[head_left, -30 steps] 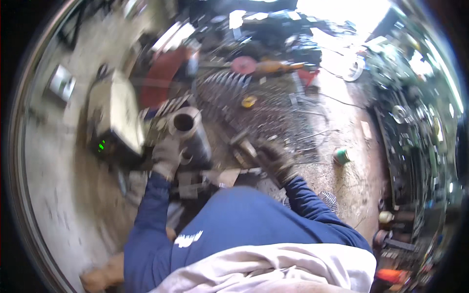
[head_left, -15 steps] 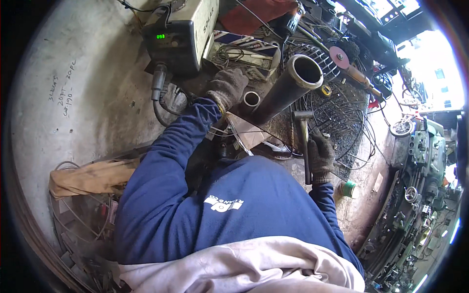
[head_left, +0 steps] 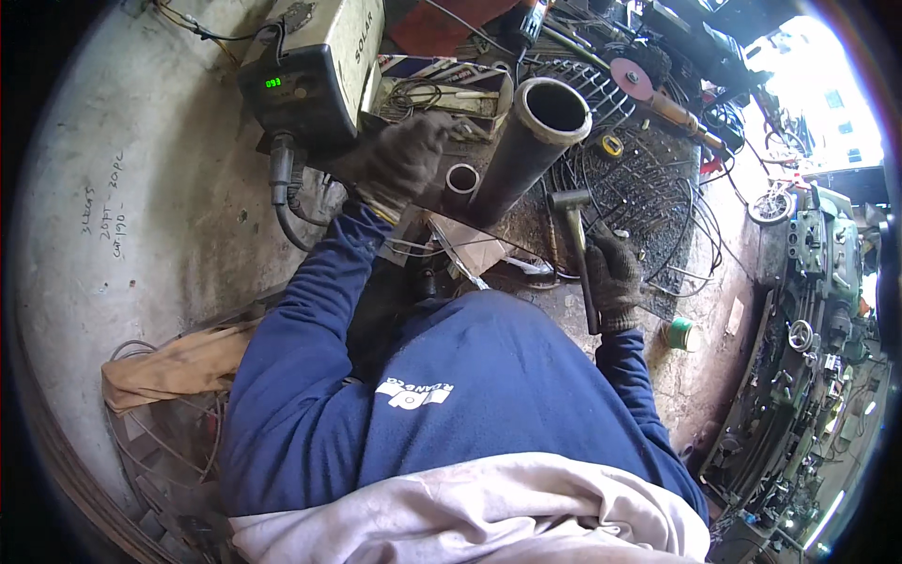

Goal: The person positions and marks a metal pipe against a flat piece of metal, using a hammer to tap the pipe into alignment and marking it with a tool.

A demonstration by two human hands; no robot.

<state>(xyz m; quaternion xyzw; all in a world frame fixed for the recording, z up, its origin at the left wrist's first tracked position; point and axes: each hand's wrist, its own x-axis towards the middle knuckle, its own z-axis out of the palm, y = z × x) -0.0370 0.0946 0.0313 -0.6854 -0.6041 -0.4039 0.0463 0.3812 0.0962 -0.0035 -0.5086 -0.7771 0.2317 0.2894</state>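
Observation:
My left hand (head_left: pixel 406 158), in a dark work glove, rests on a small steel pipe (head_left: pixel 459 180) that stands beside a large dark steel pipe (head_left: pixel 526 141) leaning up toward the camera. My gloved right hand (head_left: pixel 613 278) grips the handle of a metal hammer (head_left: pixel 578 246), whose head points up near the base of the large pipe. Both sleeves are blue. Where the pipes meet the floor is hidden by my arm and body.
A boxy cream welding machine (head_left: pixel 310 66) with a green display and thick cable sits at upper left. A round wire grate (head_left: pixel 648 188), an angle grinder (head_left: pixel 658 89), a green tape roll (head_left: pixel 678 333) and a tan cloth (head_left: pixel 169 367) lie on the concrete floor. Machinery (head_left: pixel 808 310) lines the right.
The view has swung and closed in on the pipes since one second ago. In the last half second my hands stay on the small pipe and the hammer, with little shift.

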